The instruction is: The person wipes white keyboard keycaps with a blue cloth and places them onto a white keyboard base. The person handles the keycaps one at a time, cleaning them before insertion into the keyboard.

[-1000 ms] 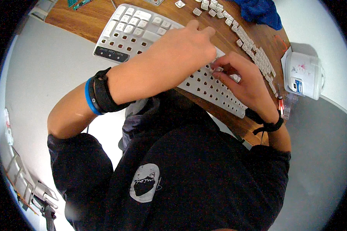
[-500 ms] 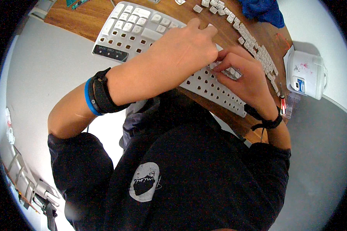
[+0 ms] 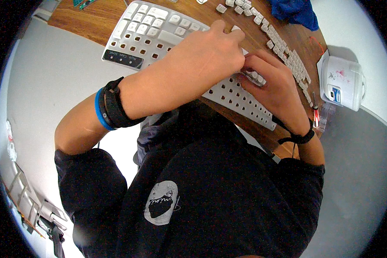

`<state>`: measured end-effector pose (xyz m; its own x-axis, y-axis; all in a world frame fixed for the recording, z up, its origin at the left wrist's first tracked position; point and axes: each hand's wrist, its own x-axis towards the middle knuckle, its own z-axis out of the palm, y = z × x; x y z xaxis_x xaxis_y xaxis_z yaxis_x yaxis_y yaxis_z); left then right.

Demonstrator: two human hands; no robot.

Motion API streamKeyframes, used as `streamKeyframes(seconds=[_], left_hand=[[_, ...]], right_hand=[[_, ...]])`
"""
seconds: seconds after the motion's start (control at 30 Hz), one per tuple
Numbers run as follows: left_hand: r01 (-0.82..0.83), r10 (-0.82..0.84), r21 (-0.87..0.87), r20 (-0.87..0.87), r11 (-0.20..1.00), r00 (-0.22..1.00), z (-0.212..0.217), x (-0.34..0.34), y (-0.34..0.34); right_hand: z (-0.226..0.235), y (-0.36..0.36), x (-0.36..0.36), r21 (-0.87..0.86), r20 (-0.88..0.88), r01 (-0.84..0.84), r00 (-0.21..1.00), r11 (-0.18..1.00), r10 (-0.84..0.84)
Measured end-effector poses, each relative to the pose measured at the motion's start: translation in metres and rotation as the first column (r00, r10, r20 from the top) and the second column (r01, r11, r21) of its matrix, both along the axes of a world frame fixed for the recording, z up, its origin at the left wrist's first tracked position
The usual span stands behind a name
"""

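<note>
A white keyboard (image 3: pixel 148 48) lies aslant on the wooden table, its number pad at the left. White keycaps (image 3: pixel 147 20) sit on its far left part, while bare square sockets show along the near rows. My left hand (image 3: pixel 217 51) bends over the middle of the keyboard, fingers curled; its fingertips are hidden behind the hand. Just right of it, my right hand (image 3: pixel 275 81) is closed, thumb and forefinger drawn together low over the keyboard. What either hand holds, if anything, is hidden. Several keycaps (image 3: pixel 256 78) show between the right thumb and palm.
Loose keycaps (image 3: pixel 284 48) form a curved band along the far right of the wooden table (image 3: pixel 79 23). A dark blue cloth (image 3: pixel 293 15) lies at the back. At the right are a red-handled screwdriver (image 3: pixel 316 117) and a white container (image 3: pixel 342 81).
My right hand has shifted slightly, its thumb and forefinger now tucked closer to the left hand. The left hand has barely moved; the keyboard has shifted very slightly.
</note>
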<state>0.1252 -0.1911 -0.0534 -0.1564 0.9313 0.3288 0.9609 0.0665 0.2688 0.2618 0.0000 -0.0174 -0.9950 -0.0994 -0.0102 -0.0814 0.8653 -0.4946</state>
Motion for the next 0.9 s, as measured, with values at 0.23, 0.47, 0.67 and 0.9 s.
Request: streamKeyframes(seconds=[0.23,0.47,0.67,0.9], left_hand=[[-0.014,0.014,0.01,-0.012,1.0,1.0,-0.0016,0.001,0.0006],[-0.019,0.018,-0.013,-0.024,1.0,1.0,-0.0016,0.0012,0.0012],[-0.013,0.013,0.026,-0.011,1.0,1.0,-0.0021,0.0012,0.0011],[-0.022,0.023,0.013,-0.033,1.0,0.999,-0.0036,0.0026,0.0018]], right_hand=[[0.0011,0.0021,-0.0012,0.037,0.024,-0.025,0.999,0.999,0.024],[0.0034,0.0041,-0.0021,0.005,0.056,-0.059,0.997,0.998,0.059],[0.0054,0.0013,-0.0017,0.033,0.061,-0.032,0.998,0.999,0.03],[0.0012,-0.0008,0.0019,0.065,0.016,-0.061,0.998,0.996,0.06]])
